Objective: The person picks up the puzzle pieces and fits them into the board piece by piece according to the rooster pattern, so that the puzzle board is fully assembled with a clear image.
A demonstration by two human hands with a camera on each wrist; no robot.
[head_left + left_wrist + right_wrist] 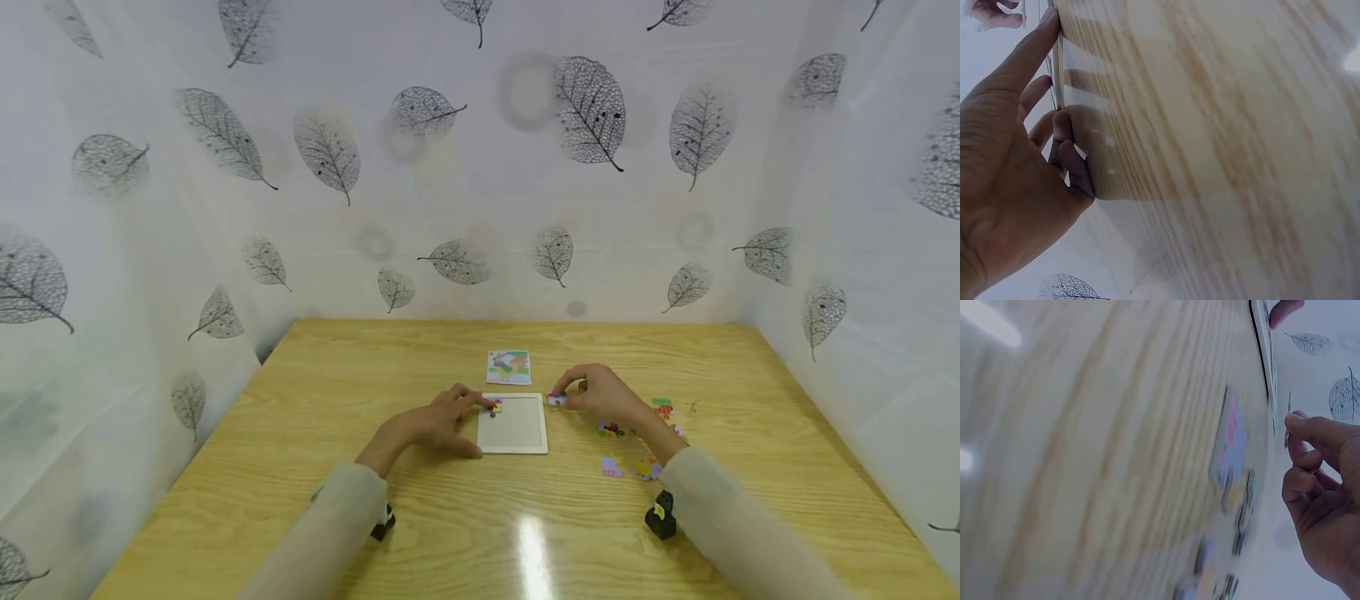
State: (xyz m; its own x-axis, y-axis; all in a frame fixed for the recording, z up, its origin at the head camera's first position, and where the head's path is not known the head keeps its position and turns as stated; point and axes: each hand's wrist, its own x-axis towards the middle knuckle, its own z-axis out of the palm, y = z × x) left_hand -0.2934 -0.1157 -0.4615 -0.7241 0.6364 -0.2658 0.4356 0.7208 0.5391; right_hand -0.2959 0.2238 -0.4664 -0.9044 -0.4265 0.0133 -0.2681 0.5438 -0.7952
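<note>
Left hand (442,421): fingers loosely spread, touching tray (543,425)
Right hand (600,393): pinches puzzle piece (556,400), edge-on in wrist view
Loose pieces (612,465), right: partly behind forearm (660,437)
Card (509,367), far: head view only, picture unclear

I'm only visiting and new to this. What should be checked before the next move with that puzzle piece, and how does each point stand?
1. Held piece pinched by the right hand: ok.
2. Left hand touching the white frame: ok, at its left side.
3. Room inside the frame: ok, mostly bare, with a small patch of puzzle at the far left corner.
4. Picture card uncovered: ok, lying beyond the frame.
5. Held piece matches its neighbour: cannot tell, too small.
</note>
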